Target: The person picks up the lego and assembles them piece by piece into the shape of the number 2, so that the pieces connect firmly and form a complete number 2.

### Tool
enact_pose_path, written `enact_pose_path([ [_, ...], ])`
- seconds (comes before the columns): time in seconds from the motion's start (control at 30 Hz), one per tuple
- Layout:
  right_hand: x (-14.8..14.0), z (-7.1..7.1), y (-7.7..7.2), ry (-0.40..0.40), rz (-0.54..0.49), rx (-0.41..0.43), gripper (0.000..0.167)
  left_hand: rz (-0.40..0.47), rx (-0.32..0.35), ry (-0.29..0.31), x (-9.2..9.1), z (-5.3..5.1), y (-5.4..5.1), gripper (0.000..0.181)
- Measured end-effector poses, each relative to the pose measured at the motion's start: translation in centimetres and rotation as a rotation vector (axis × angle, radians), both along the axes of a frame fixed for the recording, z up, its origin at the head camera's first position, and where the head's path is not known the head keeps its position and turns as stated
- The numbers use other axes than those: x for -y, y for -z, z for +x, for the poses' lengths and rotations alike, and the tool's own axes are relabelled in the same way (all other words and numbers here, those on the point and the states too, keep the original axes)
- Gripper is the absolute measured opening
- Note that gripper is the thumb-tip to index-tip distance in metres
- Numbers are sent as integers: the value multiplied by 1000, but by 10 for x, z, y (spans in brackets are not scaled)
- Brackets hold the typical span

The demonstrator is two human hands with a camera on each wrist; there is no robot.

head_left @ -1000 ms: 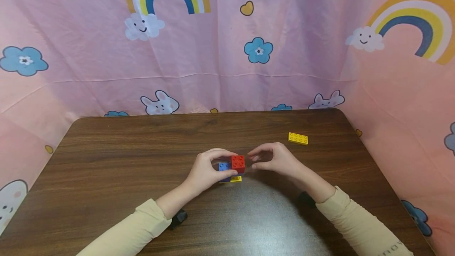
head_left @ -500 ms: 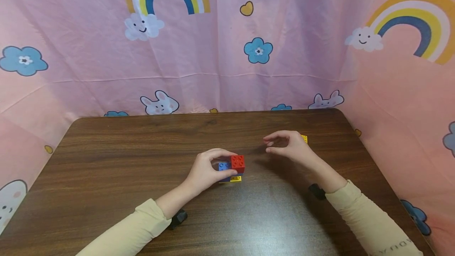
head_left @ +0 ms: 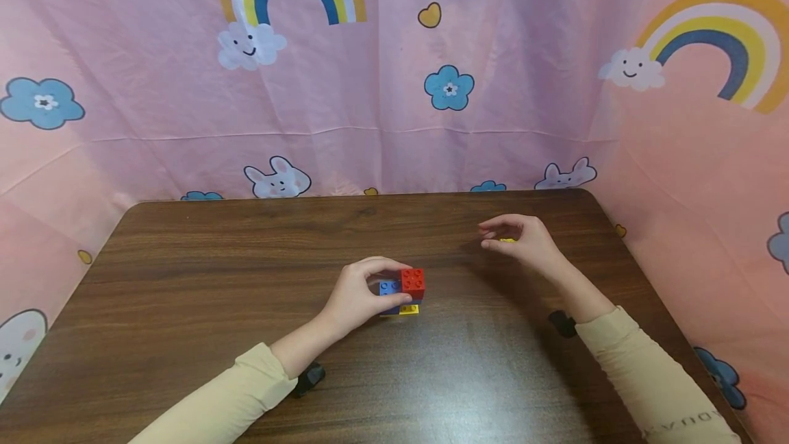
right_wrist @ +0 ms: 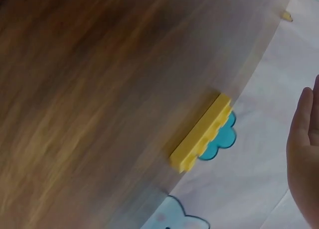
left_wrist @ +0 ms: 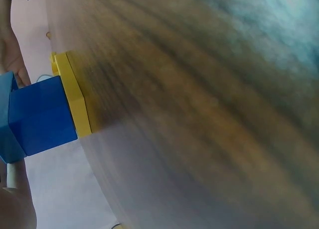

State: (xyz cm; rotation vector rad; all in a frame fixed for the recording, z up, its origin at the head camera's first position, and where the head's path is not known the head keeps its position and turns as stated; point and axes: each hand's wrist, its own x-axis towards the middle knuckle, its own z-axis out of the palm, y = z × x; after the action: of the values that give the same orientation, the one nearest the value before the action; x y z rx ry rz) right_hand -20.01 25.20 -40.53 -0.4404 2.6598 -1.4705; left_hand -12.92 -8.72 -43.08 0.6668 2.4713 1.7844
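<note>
The block stack (head_left: 404, 289) stands at about the middle of the bench (head_left: 234, 266), upright as far as the views show. Its lowest layer is a yellow plate (head_left: 410, 310), with bare studs showing on its right part. A blue block (left_wrist: 42, 117) sits on that, what seems to be a second blue part lies above it, and a red block (head_left: 414, 284) tops the right side, leaving blue studs uncovered to its left.

The left hand (head_left: 364, 290) pinches the stack, thumb along the near side and fingers round the far side; the exact contact behind the red block is hidden.

Farther out, to the right and far side, a loose yellow block (right_wrist: 202, 134) lies flat on the bench, studs up. The right hand (head_left: 524, 245) is over there, thumb and fingers bent and well parted, with the block showing in the gap between them; the right wrist view shows it apart from the fingers, so nothing is held yet.

Judging by this, the yellow, blue and red layers are already joined, and the loose yellow block is the only piece in sight not yet attached. How it would fit, the pictures do not tell. No container shows in any view; the pieces are directly on the bench. Beyond its far edge hangs a pink printed cloth (head_left: 394, 108).
</note>
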Motion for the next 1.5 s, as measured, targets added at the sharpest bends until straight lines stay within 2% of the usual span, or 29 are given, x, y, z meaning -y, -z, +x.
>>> enact_pose_path([
  [0.27,-18,-9,7,50,16,-32,33,21,5,11,-1,1,0,40],
  [0.7,-39,-13,7,128,60,-9,33,0,13,0,-1,3,-3,39],
  [0.93,-51,-17,13,157,95,-3,34,13,11,4,-1,3,-2,39],
  [1.5,-67,-21,15,148,136,43,43,9,8,13,-1,1,-1,39],
])
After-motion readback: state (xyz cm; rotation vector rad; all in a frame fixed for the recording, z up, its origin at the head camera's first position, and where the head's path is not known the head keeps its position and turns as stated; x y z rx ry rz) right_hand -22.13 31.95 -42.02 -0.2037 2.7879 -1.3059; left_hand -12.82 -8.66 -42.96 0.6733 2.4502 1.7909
